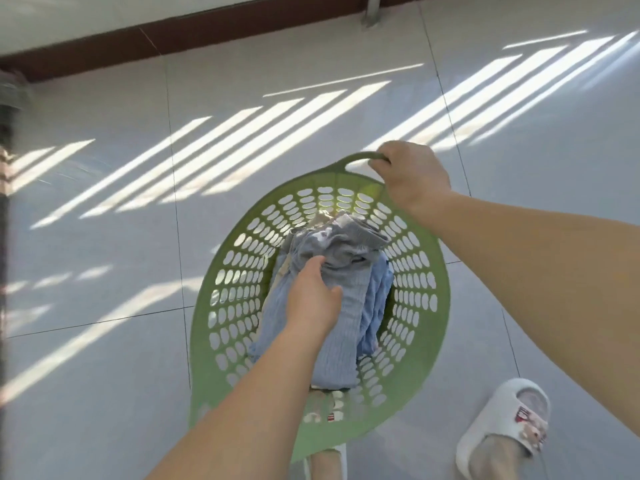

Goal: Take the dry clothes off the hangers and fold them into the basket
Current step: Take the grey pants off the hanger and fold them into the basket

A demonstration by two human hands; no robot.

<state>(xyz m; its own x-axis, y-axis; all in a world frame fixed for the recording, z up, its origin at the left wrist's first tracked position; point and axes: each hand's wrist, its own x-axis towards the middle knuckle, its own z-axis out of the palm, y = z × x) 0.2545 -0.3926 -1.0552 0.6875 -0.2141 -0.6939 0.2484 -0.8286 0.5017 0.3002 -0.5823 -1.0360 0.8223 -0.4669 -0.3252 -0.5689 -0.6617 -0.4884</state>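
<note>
My basket [420, 308] is pale green, its walls pierced all over with rows of oval holes, and the clothes [346, 289] in it are ribbed light blue with a grey piece on top. The floor tiles [104, 258] are pale grey, striped with slanting bars of sunlight; the skirting board [104, 51] is dark reddish-brown, and my slipper [509, 420] is white.

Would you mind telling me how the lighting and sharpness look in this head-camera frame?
Head view: hard sunlight lays slanted bright stripes across the tiled floor; the left edge is motion-smeared; wide-angle stretch bends the green basket and forearms. The right hand on the handle, the left hand on the blue clothes stay fairly sharp.
</note>
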